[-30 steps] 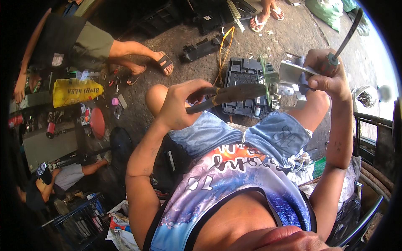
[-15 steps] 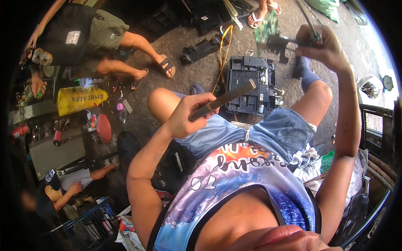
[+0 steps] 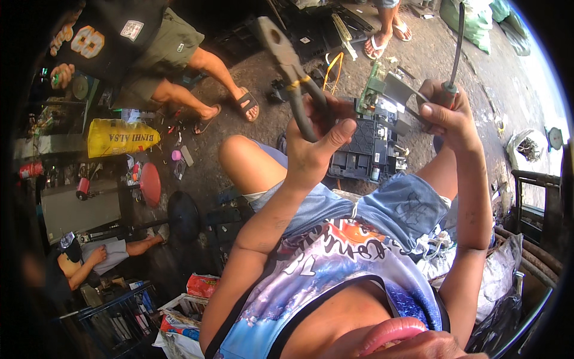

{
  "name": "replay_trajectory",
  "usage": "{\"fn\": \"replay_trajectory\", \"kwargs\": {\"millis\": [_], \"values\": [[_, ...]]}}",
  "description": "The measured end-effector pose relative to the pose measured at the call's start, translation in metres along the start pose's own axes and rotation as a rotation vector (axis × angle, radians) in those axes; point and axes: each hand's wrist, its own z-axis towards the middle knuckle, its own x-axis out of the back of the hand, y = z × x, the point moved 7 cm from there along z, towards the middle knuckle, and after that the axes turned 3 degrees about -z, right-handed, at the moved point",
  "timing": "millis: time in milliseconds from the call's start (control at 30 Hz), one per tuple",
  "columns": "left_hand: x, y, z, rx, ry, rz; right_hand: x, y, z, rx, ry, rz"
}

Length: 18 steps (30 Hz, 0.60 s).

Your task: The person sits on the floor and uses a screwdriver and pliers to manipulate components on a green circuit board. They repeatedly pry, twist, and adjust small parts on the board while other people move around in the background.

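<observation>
My left hand (image 3: 317, 143) is closed around pliers (image 3: 287, 60), their jaws pointing up and away and the grips dark with yellow bands. My right hand (image 3: 455, 122) grips a screwdriver (image 3: 459, 51), its shaft upward, together with a dark bracket-like part (image 3: 399, 90). Joined to that part, or right against it, is a green circuit board (image 3: 372, 90). The left fingers reach close to the board; whether they touch it I cannot tell. Beyond my hands, on the ground between my legs, lies a black plastic machine housing (image 3: 353, 164), partly hidden by them.
A person in sandals (image 3: 247, 103) stands at the far left, and another in white slippers (image 3: 376, 46) at the top. A yellow bag (image 3: 119, 137) lies left, a white sack of scrap (image 3: 526, 146) right. Green sacks (image 3: 469, 24) stand far right.
My left hand has moved up and to the right, swinging the pliers upright. My right hand has lowered with the screwdriver and board part, and the hands are closer together.
</observation>
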Motion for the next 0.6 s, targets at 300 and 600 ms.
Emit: {"fn": "replay_trajectory", "kwargs": {"millis": [300,600], "values": [[-0.003,0.013,0.002,-0.235,0.056,0.065,-0.024,0.012,-0.009,-0.188,0.071,0.139],[0.011,0.014,0.003,-0.394,0.182,0.405,-0.034,0.021,-0.008,-0.282,0.146,0.040]]}}
